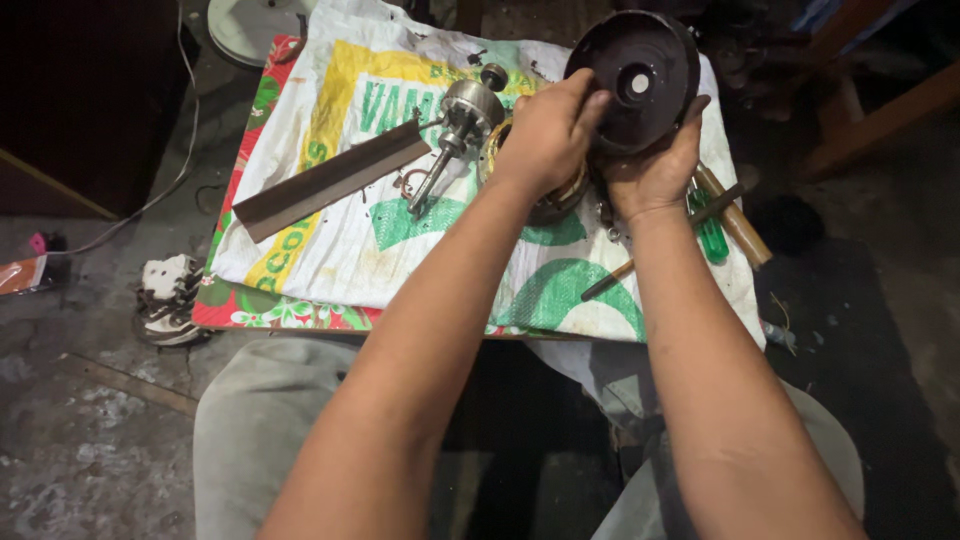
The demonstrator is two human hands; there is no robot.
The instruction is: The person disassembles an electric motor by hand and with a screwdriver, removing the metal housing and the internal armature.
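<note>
Cover, dark round dished metal with a pale centre hole, is sitting tilted up at 1 o'clock in the view, raised above the sack. Both hands are clamping it. Left hand is gripping its 8 o'clock edge, thumb lying on the face, fingers curled behind. Right hand is cupping its 5 o'clock rim from below, fingertips wrapping up the 3 o'clock side.

Winding, a ring with coppery coils, is lying just under the left hand, mostly hidden; cannot tell whether the hand is touching it.

Rotor, grey metal drum on a shaft, is lying at 9 o'clock of the left hand, near it, shaft pointing to 7 o'clock. Small round bearing is sitting just beside the rotor at its 1 o'clock. Blade, a long dark flat strip, is running from the rotor out to 8 o'clock.

Screwdriver, green handle, is lying at 4 o'clock of the right hand, just beside the wrist. Wooden handle is lying next to it, further to 3 o'clock. Dark rod is lying at 6 o'clock of the right hand, partly behind the forearm.

Sack, white with green and yellow print, is covering the tabletop, which is showing a red floral cloth along the 6 and 9 o'clock edges. Shoe is lying on the floor at 9 o'clock.
</note>
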